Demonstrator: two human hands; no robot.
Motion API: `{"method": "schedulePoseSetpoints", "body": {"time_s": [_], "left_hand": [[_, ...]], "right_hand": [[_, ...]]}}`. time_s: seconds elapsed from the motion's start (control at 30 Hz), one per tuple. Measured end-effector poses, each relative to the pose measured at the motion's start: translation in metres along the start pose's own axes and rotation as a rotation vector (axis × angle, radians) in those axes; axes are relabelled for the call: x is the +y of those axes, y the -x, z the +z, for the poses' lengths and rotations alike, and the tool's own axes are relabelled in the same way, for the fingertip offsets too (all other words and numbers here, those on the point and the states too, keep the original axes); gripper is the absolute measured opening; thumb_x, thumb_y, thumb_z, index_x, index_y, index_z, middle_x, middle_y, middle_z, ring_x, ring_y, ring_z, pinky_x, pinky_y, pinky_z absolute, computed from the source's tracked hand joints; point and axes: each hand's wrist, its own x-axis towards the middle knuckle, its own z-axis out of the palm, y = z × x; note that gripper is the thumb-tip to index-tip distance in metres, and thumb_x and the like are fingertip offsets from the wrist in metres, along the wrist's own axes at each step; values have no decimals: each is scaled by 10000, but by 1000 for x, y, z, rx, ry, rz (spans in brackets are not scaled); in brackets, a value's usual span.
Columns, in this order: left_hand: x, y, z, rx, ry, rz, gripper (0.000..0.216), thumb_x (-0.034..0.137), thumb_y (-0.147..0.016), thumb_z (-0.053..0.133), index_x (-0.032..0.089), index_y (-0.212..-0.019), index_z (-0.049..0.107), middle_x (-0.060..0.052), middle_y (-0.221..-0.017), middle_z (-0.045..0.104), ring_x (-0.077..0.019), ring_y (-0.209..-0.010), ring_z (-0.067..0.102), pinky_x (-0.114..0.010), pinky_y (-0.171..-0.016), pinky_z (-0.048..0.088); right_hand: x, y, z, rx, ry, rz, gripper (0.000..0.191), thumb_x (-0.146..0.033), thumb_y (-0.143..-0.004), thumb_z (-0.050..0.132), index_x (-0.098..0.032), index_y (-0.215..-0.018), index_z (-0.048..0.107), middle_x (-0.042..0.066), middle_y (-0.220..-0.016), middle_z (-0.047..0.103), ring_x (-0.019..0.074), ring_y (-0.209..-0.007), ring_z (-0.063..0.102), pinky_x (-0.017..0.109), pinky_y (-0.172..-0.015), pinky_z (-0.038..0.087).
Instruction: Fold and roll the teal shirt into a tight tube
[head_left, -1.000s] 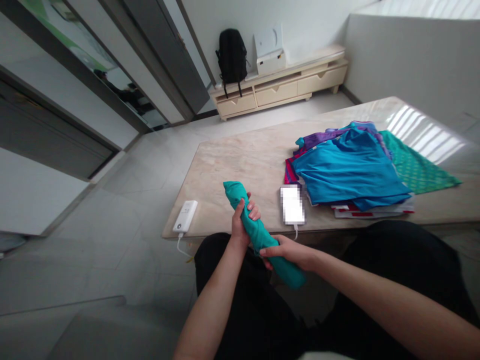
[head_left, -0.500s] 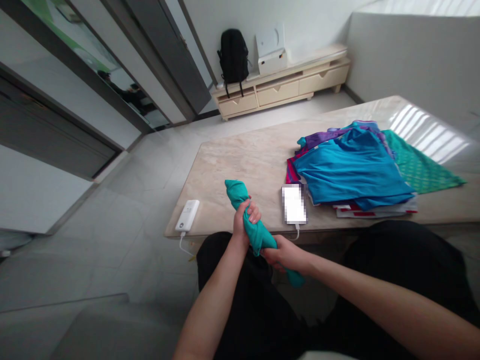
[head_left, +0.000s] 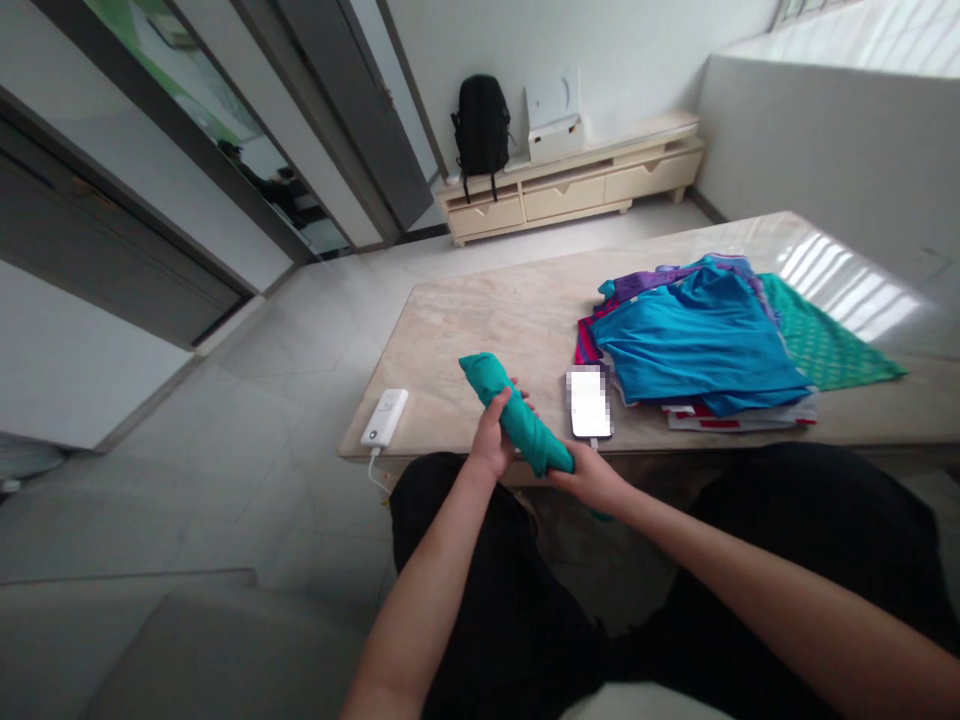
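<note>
While both bare hands work over the near edge of the marble table (head_left: pixel 480 330), the head view shows a teal cloth roll (head_left: pixel 516 414) held between them, tilted, its upper end reaching over the tabletop and its lower end toward the person's lap. Left hand (head_left: pixel 495 440): fingers curled and closed around the middle of the roll from the left side, thumb side toward the camera. Right hand (head_left: pixel 592 478): closed around the lower end of the roll, which hides most of the fingertips; a small part of the cloth shows below the hand. Both forearms rise from the bottom of the frame across dark trousers.

A phone (head_left: pixel 587 401) lies flat on the table just right of the roll, screen up and blurred, with a cable at its near end. A white power bank (head_left: pixel 385 417) lies at the table's left near corner, well apart from the hands, a white cable hanging off the edge. A pile of clothes (head_left: pixel 697 340), blue on top with purple, red and white layers under it, lies right of the phone; a green patterned cloth (head_left: pixel 825 345) spreads beside it.

Against the far wall stands a low cabinet (head_left: pixel 577 185) bearing a black backpack (head_left: pixel 484 125) and a white box (head_left: pixel 556 135)
</note>
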Motion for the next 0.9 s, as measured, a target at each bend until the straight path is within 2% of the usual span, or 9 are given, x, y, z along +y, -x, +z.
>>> {"method": "schedulePoseSetpoints", "body": {"time_s": [0.17, 0.33, 0.47, 0.53, 0.6, 0.67, 0.73, 0.8, 0.9], "left_hand": [[-3, 0, -14, 63, -69, -6, 500, 445, -641, 929, 181, -968, 658, -28, -848, 724, -188, -777, 703, -295, -737, 553], [-5, 3, -23, 85, -141, -93, 525, 418, -659, 929, 155, -1028, 664, -82, -880, 758, -237, -779, 737, -355, -744, 582], [-7, 2, -24, 94, -167, -70, 572, 411, -695, 912, 148, -1135, 659, -104, -937, 775, -242, -789, 748, -374, -781, 590], [-9, 1, -23, 95, -163, -12, 576, 448, -724, 890, 168, -1170, 656, -93, -981, 781, -243, -848, 753, -370, -831, 587], [-9, 0, -19, 69, -136, 43, 587, 519, -763, 851, 174, -1199, 662, -95, -1048, 783, -257, -936, 752, -377, -892, 577], [-7, 0, -15, 12, -79, 62, 594, 581, -804, 802, 168, -1212, 676, -104, -1096, 783, -277, -1008, 744, -395, -944, 564], [-4, 1, -10, -48, -2, 78, 552, 589, -854, 756, 184, -1222, 685, -95, -1116, 784, -288, -1064, 735, -406, -985, 549], [0, 2, -7, -49, 63, 60, 473, 557, -900, 718, 193, -1202, 699, -83, -1101, 790, -288, -1087, 731, -403, -998, 542], [1, 2, -6, 69, 102, -35, 349, 462, -915, 707, 130, -1016, 739, -96, -908, 794, -290, -963, 755, -395, -937, 565]], "right_hand": [[5, 11, -17, 181, 200, -87, 681, -212, -820, 652, -220, -1487, 513, 112, -1327, 658, 319, -1185, 625, 412, -1007, 447], [12, 25, -6, 180, 409, -328, 739, -180, -843, 600, -252, -1562, 446, 120, -1306, 631, 289, -1100, 658, 391, -923, 525], [14, 27, -7, 137, 199, -388, 743, -195, -844, 638, -280, -1558, 452, 109, -1421, 601, 306, -1216, 628, 440, -1031, 499], [9, 26, -15, 88, -83, -274, 668, -277, -857, 689, -245, -1501, 513, 111, -1353, 659, 299, -1152, 664, 440, -1001, 521], [2, 26, -26, -35, -482, -71, 566, -394, -868, 713, -190, -1383, 596, 116, -1190, 730, 264, -948, 716, 394, -851, 577], [-4, 27, -37, -175, -901, 125, 463, -452, -886, 691, -159, -1243, 657, 100, -1076, 750, 209, -788, 712, 337, -742, 589], [-8, 28, -46, -271, -1191, 258, 369, -453, -931, 620, -146, -1124, 691, 83, -1017, 752, 176, -726, 705, 313, -723, 598], [-9, 27, -49, -338, -1300, 345, 405, -467, -1005, 482, -131, -1064, 701, 89, -939, 751, 176, -654, 698, 327, -681, 609], [-11, 25, -46, -420, -1261, 413, 562, -514, -1068, 297, -115, -1144, 685, 126, -908, 753, 204, -594, 694, 356, -600, 607]]}}
